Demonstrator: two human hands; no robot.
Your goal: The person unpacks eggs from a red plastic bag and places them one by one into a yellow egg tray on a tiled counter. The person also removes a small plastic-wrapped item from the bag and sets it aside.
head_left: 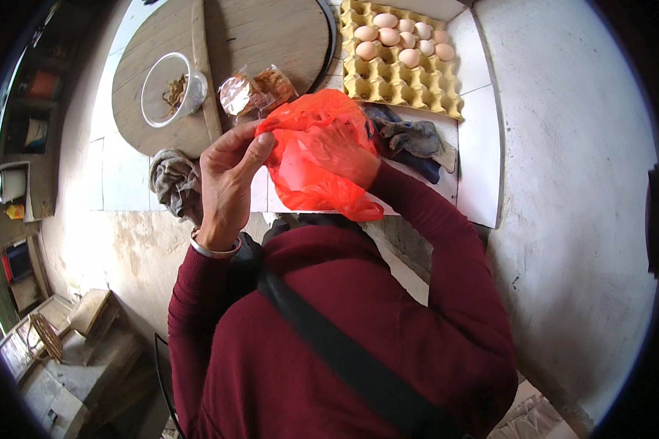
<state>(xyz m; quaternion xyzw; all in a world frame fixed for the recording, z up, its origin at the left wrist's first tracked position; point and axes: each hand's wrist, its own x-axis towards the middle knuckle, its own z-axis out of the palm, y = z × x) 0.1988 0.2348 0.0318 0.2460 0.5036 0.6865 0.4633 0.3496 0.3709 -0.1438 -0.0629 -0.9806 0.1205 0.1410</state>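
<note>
A thin red plastic bag [328, 192] sits at the front edge of the white-tiled counter, its sides crumpled and spread. My left hand [229, 170] is closed, pinching the bag's upper left rim between thumb and fingers. From the right, my right hand [344, 155] reaches into the bag as far as the wrist. Red film and the bag's folds blur its fingers, so whether they hold anything cannot be made out. Clear-wrapped brown food packets [252, 91] lie just beyond the bag. Dark work gloves [416, 140] rest to its right.
A yellow egg tray [399, 94] with several eggs [386, 36] stands at the far right. On a round wooden lid [148, 88] at the far left sits a clear plastic tub [190, 95] holding dried brown bits. A grey rag [174, 179] lies beside my left wrist. A wall [564, 183] borders the right side.
</note>
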